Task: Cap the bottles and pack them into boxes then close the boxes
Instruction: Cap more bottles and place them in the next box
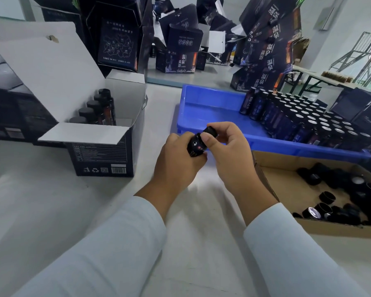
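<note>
While your left hand (pixel 176 159) wraps around the body of a dark glass bottle (pixel 196 146) and holds it tilted above the white tabletop (pixel 51 200), your right hand (pixel 227 151) pinches the black cap (pixel 210 131) sitting on the bottle's neck, thumb on the near side and fingers curled over the top. Whether the cap is fully seated cannot be told.

Just left of your left hand stands an open dark box (pixel 101 155), its white flaps folded outward; a row of capped bottles (pixel 94 110) already stands inside it along the far side.

Beyond your right hand lies a blue plastic tray (pixel 204 108). Its near-left part is bare, while the right part is filled with upright uncapped bottles (pixel 304 121), a few at the edge leaning.

To the right of your right hand, touching the tray's front wall, sits a shallow cardboard box (pixel 287 189) holding loose black caps (pixel 334 196), some lying open side up.

Farther off behind both hands, printed dark cartons (pixel 180 54) are stacked and scattered, many with their flaps open.
</note>
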